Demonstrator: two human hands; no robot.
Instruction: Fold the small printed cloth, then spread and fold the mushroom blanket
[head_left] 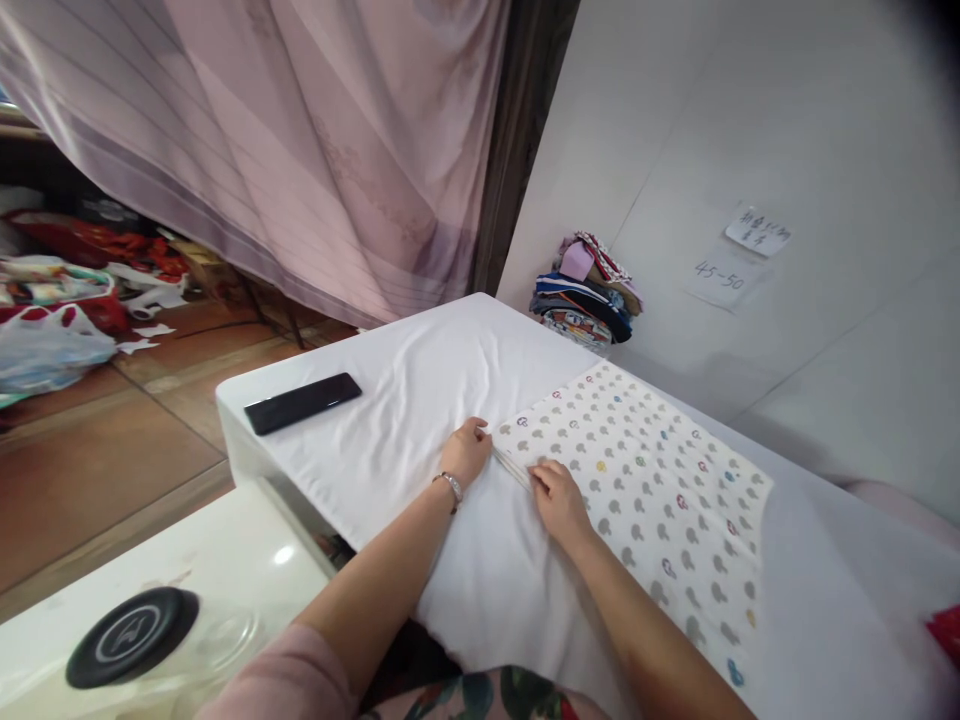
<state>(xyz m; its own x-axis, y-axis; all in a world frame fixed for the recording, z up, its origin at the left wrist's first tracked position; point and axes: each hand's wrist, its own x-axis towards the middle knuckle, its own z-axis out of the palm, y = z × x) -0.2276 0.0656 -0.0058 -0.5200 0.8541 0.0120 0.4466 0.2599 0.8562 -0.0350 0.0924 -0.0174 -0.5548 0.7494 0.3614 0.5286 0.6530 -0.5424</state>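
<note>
A cream cloth with small grey and coloured prints (652, 490) lies folded flat on a table covered by a white sheet (420, 380). My left hand (466, 452), with a watch on its wrist, pinches the cloth's near left corner, fingers curled. My right hand (559, 497) grips the same left edge a little closer to me, fingers closed on the fold.
A black phone (302, 403) lies on the sheet to the left. A pile of folded clothes (589, 290) sits at the table's far end by the wall. A pink curtain (315, 140) hangs behind. A white appliance with a black round lid (131, 637) stands near left.
</note>
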